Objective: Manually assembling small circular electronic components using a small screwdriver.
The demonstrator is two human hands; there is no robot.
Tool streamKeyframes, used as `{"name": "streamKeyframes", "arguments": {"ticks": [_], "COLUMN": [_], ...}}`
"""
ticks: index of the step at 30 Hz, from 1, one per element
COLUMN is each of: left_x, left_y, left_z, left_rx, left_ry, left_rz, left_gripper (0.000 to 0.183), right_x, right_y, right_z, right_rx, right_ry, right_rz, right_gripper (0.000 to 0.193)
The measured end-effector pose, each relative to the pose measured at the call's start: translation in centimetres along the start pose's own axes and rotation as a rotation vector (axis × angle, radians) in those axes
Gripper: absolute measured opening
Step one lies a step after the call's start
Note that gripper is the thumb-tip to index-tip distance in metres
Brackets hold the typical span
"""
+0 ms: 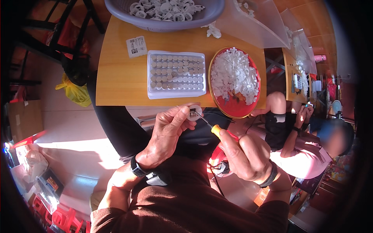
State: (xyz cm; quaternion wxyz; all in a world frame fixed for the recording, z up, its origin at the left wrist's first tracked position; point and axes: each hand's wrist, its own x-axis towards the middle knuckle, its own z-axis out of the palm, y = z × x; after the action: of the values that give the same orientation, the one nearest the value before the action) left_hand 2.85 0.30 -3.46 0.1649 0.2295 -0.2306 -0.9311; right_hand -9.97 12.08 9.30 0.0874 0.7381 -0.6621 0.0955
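My left hand (171, 126) pinches a small round white plastic part (198, 109) between thumb and fingers, just off the table's front edge. A bit of metal shows in the opening of that part. My right hand (248, 157) is wrapped round the red and yellow handle of a screwdriver (216, 130). Its thin shaft slants up to the left, and the tip meets the inside of the round part. Beyond my hands stands a white tray (176, 94) with rows of small silver discs. To its right, a red gold-rimmed plate (236, 110) bears a heap of small white plastic pieces.
A bluish basket (163, 25) of white plastic parts sits at the table's far side, beside a translucent bin (268, 23). A printed label sheet (136, 47) lies left of the tray. At right, a person in pink (299, 163) works at another table. A yellow bag (76, 93) lies on the floor.
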Motion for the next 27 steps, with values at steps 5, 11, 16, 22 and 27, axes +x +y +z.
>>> {"name": "streamKeyframes", "arguments": {"ticks": [5,11,16,22,27], "left_x": [-0.1,-0.1,-0.1,-0.1,-0.2], "left_y": [0.3,0.7,0.3,0.3,0.7], "left_z": [0.1,0.2,-0.2,0.1,0.4], "left_rx": [0.031,0.053,0.102,0.203,0.219], "left_ry": [-0.016,-0.041,0.013,0.095,0.134], "left_rz": [0.019,-0.020,-0.008,0.090,0.144], "left_gripper": [0.033,0.035,0.034,0.035,0.034], "right_x": [0.4,1.3,1.3,0.2,-0.3], "right_y": [1.3,3.2,2.5,1.8,2.5], "right_z": [-0.8,-0.7,-0.5,0.4,1.4], "right_rx": [0.310,0.590,0.423,0.170,0.167], "right_ry": [-0.026,-0.051,-0.078,-0.039,0.023], "right_rz": [0.251,0.471,0.380,0.168,0.116], "right_gripper": [0.039,0.025,0.030,0.045,0.045]}}
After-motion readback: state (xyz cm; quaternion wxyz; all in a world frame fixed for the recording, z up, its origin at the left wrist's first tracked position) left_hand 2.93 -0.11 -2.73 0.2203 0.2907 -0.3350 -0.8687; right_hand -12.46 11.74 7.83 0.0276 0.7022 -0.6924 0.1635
